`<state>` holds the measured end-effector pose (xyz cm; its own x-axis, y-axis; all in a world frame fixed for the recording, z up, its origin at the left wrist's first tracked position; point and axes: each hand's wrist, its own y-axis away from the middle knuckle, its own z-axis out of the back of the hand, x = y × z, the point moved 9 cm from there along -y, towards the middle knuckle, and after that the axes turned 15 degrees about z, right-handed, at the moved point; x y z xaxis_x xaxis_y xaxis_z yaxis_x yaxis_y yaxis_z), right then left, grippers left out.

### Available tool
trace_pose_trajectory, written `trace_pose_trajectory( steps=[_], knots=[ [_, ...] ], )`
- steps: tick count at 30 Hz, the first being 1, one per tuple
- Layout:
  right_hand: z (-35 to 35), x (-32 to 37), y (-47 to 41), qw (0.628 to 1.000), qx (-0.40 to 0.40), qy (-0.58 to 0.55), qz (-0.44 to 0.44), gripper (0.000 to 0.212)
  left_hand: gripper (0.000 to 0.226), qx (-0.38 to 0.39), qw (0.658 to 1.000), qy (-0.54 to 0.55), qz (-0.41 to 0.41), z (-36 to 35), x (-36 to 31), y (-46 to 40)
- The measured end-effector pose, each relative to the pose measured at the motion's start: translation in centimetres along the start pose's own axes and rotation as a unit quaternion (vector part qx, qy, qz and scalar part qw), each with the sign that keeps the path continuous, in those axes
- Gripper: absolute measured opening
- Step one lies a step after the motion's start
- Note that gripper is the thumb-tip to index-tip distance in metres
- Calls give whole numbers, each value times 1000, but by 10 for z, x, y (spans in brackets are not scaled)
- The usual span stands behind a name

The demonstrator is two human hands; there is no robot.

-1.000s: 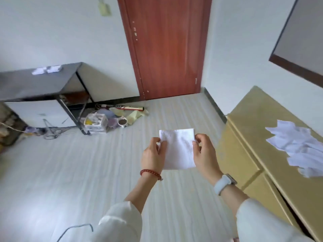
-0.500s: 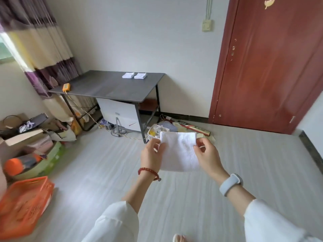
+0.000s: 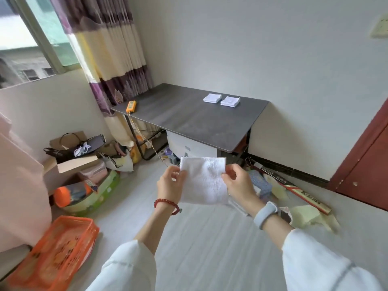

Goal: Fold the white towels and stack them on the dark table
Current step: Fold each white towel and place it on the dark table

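1. The white towel [image 3: 204, 180], a folded terry rectangle with a nubbly pile, hangs in mid-air at the centre of the view. Half a second ago it was held the same way, but the view has since swung left: the red door [image 3: 365, 156] has slid out to 3 o'clock, and the window [image 3: 27, 38] has come in at 10 o'clock.
2. The left hand [image 3: 170, 183], with a red bead bracelet at the wrist, pinches the towel's left edge between thumb and curled fingers.
3. The right hand [image 3: 239, 183], with a pale blue band on the wrist, pinches the right edge in the same manner, thumb on the near face.
4. An orange plastic crate [image 3: 54, 255] with a lattice wall sits at 8 o'clock on the pale plank floor.
5. At 9 o'clock lie cardboard boxes [image 3: 69, 164] and bags, jumbled together.
6. The dark table [image 3: 178, 116], a matt grey slab on thin black legs, now stands at 12 o'clock, larger and nearer than before.
7. Two folded towels [image 3: 221, 99], small white squares, lie side by side near the table's far edge, just apart.
8. An orange device [image 3: 131, 106] rests on the table's left corner, at 11 o'clock.
9. A striped curtain [image 3: 107, 49] in purple and cream hangs behind it.
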<state>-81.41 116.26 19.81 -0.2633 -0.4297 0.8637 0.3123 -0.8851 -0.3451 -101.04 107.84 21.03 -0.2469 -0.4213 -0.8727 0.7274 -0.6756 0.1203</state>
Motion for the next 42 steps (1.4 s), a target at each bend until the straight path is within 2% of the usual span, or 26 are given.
trace_pose_trajectory(
  steps=[5,10,12,21,30,42],
  knots=[
    [-86,-43,-121,999,9,-19,-29,17,17,2,1000,12,15,-8,4,-153],
    [-145,-90,-243,996,-10,-26,-85,7,9,41,999,8,18,-36,-18,-311],
    [-155,-109,-284,994,-24,-11,-104,13,5,70,997,-6,19,-60,-31,-362],
    [-157,-220,-431,981,-84,-2,-172,11,5,175,983,-45,36,-205,-71,-532],
    [-160,-351,-643,967,-106,-15,-232,19,7,234,967,-95,41,-360,-139,-728],
    [-130,-451,-818,952,-143,19,-269,14,20,286,952,-101,40,-509,-211,-888]
  ],
)
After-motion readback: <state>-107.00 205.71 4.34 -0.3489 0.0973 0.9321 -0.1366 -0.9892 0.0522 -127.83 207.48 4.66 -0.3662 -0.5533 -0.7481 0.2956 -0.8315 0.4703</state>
